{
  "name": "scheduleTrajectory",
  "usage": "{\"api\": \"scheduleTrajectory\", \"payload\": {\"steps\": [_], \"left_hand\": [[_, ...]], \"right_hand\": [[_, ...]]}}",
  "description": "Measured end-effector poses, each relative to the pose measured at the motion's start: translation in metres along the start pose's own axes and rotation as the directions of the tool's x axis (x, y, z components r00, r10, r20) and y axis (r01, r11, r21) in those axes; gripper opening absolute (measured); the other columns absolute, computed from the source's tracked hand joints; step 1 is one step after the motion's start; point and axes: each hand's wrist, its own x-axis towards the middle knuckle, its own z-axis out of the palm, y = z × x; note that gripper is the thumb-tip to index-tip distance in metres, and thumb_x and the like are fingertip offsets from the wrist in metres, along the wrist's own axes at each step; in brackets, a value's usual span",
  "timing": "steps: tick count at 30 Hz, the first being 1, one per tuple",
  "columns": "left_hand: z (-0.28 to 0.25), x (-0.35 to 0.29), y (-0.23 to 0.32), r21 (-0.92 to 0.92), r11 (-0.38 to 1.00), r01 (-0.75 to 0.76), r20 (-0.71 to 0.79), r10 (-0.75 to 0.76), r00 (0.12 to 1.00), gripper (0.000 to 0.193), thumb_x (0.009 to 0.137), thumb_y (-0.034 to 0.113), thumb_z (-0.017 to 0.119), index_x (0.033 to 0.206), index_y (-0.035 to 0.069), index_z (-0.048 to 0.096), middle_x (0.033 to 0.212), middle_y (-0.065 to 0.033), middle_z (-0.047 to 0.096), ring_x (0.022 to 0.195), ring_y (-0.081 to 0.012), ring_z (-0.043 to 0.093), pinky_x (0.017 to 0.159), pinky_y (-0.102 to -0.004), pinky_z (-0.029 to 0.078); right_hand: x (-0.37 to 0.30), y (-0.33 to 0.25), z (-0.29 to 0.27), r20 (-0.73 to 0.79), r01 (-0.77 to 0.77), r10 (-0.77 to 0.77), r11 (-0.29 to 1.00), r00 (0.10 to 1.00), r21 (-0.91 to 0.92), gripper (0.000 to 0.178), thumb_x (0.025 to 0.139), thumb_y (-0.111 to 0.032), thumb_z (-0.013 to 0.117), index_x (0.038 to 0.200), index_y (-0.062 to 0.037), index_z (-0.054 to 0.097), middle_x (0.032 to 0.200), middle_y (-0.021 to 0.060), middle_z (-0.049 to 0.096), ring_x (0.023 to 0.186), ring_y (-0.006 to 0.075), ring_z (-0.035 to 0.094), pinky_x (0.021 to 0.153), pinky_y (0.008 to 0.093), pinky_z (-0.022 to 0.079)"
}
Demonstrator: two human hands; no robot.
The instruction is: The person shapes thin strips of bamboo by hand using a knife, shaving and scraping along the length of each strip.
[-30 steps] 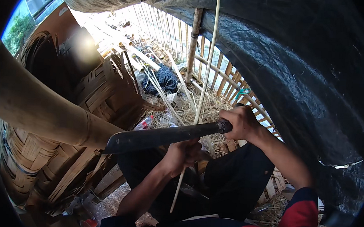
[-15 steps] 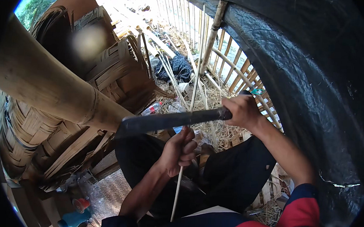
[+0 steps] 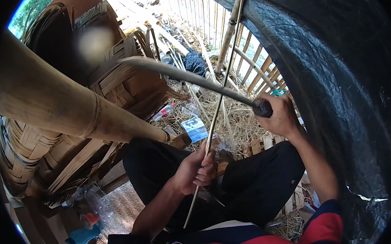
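Observation:
My left hand is closed round a long thin bamboo strip, which runs from my lap up past the top of the fence post. In my right hand is the dark handle of a machete. Its long blade reaches leftward, crossing the strip well above my left fist, with the edge seen nearly side-on. Whether blade and strip touch there, I cannot tell. Both hands are over my dark trousers, between and just beyond the knees.
A thick bamboo pole slants in from the left beside woven bamboo baskets. Black plastic sheeting hangs on the right, by a bamboo slat fence. Straw and a blue printed packet lie ahead; a teal bottle is lower left.
The machete has swung up at its tip and its handle has moved right and slightly down, with the blade turned more edge-on. My left hand has dropped slightly, still holding the strip.

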Motion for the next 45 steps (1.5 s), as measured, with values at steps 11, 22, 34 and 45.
{"api": "scheduleTrajectory", "payload": {"steps": [11, 22, 34, 45], "left_hand": [[0.018, 0.004, 0.003, -0.037, 0.997, 0.07, -0.036, -0.072, 0.997, 0.043, 0.098, 0.048, 0.027, 0.069, 0.017, 0.034, 0.053, 0.0063, 0.022, 0.041, -0.0039, 0.016, 0.034, -0.019, 0.011], [0.025, 0.003, -0.01, 0.472, 0.872, 0.133, -0.278, 0.004, 0.96, 0.043, 0.098, 0.049, 0.03, 0.067, 0.018, 0.031, 0.053, 0.0064, 0.023, 0.043, -0.0037, 0.017, 0.036, -0.0211, 0.011], [0.026, -0.01, -0.003, 0.388, 0.899, 0.202, -0.317, -0.076, 0.945, 0.044, 0.096, 0.052, 0.03, 0.068, 0.019, 0.032, 0.052, 0.0071, 0.024, 0.041, -0.0027, 0.017, 0.034, -0.0196, 0.01], [0.002, -0.036, -0.009, 0.353, 0.893, 0.279, -0.326, -0.162, 0.931, 0.045, 0.096, 0.054, 0.031, 0.067, 0.019, 0.031, 0.051, 0.0064, 0.025, 0.039, -0.0035, 0.019, 0.033, -0.0193, 0.013]], "right_hand": [[-0.031, -0.024, 0.005, -0.012, 0.186, -0.188, 0.98, 0.982, -0.071, 0.025, 0.055, -0.013, 0.067, 0.078, -0.006, 0.06, 0.054, 0.011, 0.054, 0.049, 0.0278, 0.058, 0.048, 0.0375, 0.044], [-0.045, 0.0, 0.002, 0.074, 0.251, -0.245, 0.963, 0.967, -0.095, 0.025, 0.054, -0.018, 0.069, 0.074, -0.0075, 0.057, 0.053, 0.0085, 0.052, 0.05, 0.0277, 0.057, 0.048, 0.0372, 0.042], [-0.056, 0.019, -0.007, -0.04, 0.236, -0.261, 0.92, 0.965, -0.312, 0.029, 0.052, -0.016, 0.073, 0.078, -0.0088, 0.06, 0.059, 0.0069, 0.058, 0.055, 0.0258, 0.06, 0.052, 0.0362, 0.046], [-0.059, 0.086, -0.034, -0.178, -0.296, 0.248, 0.892, 0.952, -0.342, 0.03, 0.059, -0.019, 0.072, 0.086, -0.0103, 0.065, 0.062, 0.0126, 0.059, 0.062, 0.0323, 0.062, 0.058, 0.0421, 0.047]]}}
